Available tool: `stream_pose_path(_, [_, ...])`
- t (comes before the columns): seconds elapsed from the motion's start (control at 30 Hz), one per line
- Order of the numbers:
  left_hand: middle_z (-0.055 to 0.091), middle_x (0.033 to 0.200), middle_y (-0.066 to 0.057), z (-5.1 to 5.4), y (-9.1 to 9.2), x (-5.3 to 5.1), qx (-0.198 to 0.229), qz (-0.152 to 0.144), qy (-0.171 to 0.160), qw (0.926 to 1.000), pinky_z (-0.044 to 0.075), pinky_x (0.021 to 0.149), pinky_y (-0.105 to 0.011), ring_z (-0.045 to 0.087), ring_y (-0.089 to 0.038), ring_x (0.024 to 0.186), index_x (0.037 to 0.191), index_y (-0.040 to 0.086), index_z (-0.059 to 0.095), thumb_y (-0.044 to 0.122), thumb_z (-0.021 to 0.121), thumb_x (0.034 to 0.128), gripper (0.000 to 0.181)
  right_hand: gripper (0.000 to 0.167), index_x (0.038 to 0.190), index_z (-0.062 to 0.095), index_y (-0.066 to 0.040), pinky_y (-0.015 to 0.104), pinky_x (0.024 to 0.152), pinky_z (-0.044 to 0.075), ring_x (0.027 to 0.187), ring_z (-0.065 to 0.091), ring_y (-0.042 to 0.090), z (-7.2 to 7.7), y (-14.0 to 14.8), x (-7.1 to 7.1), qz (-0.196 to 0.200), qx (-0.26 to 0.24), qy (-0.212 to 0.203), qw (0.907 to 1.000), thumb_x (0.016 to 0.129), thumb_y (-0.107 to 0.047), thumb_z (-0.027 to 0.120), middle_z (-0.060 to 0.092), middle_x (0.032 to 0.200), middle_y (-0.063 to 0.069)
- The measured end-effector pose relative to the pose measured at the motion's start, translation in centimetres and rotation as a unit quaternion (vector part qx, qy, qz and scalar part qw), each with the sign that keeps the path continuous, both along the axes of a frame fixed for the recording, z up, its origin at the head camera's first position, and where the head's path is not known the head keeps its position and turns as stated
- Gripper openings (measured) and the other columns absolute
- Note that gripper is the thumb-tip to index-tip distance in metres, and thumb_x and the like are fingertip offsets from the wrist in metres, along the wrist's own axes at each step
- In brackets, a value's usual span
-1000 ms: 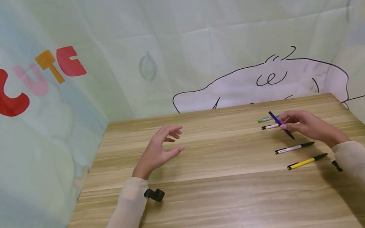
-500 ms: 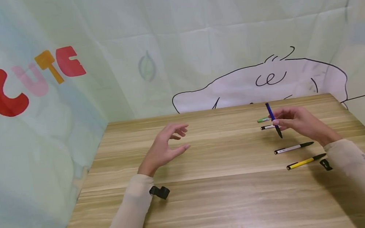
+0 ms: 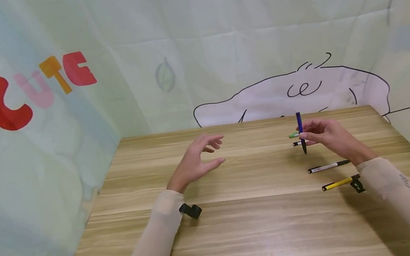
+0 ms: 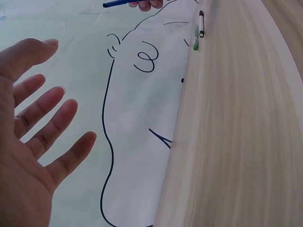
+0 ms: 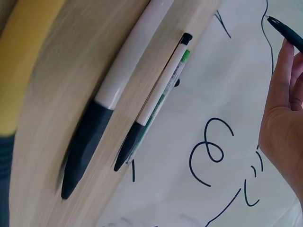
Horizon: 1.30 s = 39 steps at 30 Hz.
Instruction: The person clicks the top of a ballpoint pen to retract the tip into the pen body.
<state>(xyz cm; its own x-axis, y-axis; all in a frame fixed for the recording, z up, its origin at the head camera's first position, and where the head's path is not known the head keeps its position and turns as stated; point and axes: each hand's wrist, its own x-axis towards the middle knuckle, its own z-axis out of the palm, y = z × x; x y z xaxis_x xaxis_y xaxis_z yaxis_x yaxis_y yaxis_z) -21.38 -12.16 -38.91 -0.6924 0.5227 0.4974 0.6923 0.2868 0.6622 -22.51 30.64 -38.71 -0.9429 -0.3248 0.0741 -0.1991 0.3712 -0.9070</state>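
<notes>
My right hand (image 3: 326,135) pinches a blue pen (image 3: 299,125) between thumb and fingers above the right part of the table. The pen stands nearly upright, its black tip pointing down. In the right wrist view only the pen's dark tip (image 5: 286,34) shows by the hand. My left hand (image 3: 195,162) hovers over the middle of the table, fingers spread and holding nothing; the left wrist view shows its palm (image 4: 28,175). Below and behind the right hand lie a green pen (image 3: 293,135) and a white pen (image 3: 297,144), both partly hidden by it.
Nearer on the wooden table (image 3: 251,222) lie another white pen (image 3: 325,167) with a black grip and a yellow pen (image 3: 338,184), its end near the right cuff. A printed cloth wall (image 3: 220,60) rises at the table's back and left edges.
The right hand has moved left and slightly away with the blue pen, which has turned from slanted to nearly upright. My left hand has shifted right toward the middle.
</notes>
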Motion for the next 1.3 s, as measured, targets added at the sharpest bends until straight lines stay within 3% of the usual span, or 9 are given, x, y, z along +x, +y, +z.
stream_pose_path(0.27, [0.062, 0.119, 0.000, 0.4, 2.3, -0.7, 0.007, -0.007, 0.008, 0.9999, 0.058, 0.091, -0.039, 0.062, -0.018, 0.107, 0.141, 0.018, 0.056, 0.018, 0.082, 0.0866, 0.060, 0.036, 0.121, 0.060, 0.004, 0.030, 0.081, 0.061, 0.096, 0.070, 0.013, 0.2, -0.8, 0.3, -0.015, -0.009, -0.010, 0.9998, 0.097, -0.021, 0.070, 0.069, 0.114, 0.011])
stream_pose_path(0.6, [0.062, 0.120, 0.002, 0.7, 4.7, -1.5, 0.004, -0.022, 0.014, 0.9997, 0.057, 0.092, -0.034, 0.062, -0.016, 0.107, 0.143, 0.019, 0.055, 0.020, 0.083, 0.0864, 0.063, 0.032, 0.118, 0.061, 0.003, 0.030, 0.081, 0.062, 0.096, 0.071, 0.014, 0.7, -1.3, 0.7, 0.000, -0.031, -0.001, 0.9995, 0.098, -0.020, 0.070, 0.070, 0.113, 0.007])
stream_pose_path(0.73, [0.061, 0.120, 0.002, 0.8, 5.6, -1.9, 0.007, -0.027, 0.017, 0.9995, 0.057, 0.091, -0.032, 0.062, -0.016, 0.107, 0.144, 0.020, 0.054, 0.021, 0.083, 0.0866, 0.064, 0.026, 0.115, 0.064, -0.003, 0.034, 0.082, 0.062, 0.095, 0.072, 0.015, 0.8, -1.4, 0.8, -0.002, -0.039, 0.001, 0.9992, 0.097, -0.020, 0.070, 0.070, 0.111, 0.007])
stream_pose_path(1.03, [0.062, 0.120, -0.005, 0.7, 7.6, -2.4, 0.023, -0.045, 0.029, 0.9983, 0.058, 0.089, -0.035, 0.063, -0.018, 0.105, 0.146, 0.016, 0.051, 0.015, 0.083, 0.0852, 0.069, 0.022, 0.113, 0.065, -0.002, 0.036, 0.081, 0.062, 0.094, 0.071, 0.013, 1.0, -2.3, 0.9, 0.007, -0.072, 0.003, 0.9974, 0.097, -0.015, 0.071, 0.068, 0.114, 0.015])
stream_pose_path(1.3, [0.061, 0.120, -0.007, 0.7, 9.2, -2.7, 0.039, -0.056, 0.026, 0.9973, 0.058, 0.089, -0.035, 0.063, -0.019, 0.104, 0.146, 0.015, 0.049, 0.013, 0.083, 0.0854, 0.069, 0.027, 0.113, 0.063, 0.000, 0.036, 0.080, 0.062, 0.094, 0.071, 0.014, 1.2, -3.1, 0.9, 0.004, -0.064, 0.005, 0.9979, 0.097, -0.019, 0.071, 0.068, 0.110, 0.009])
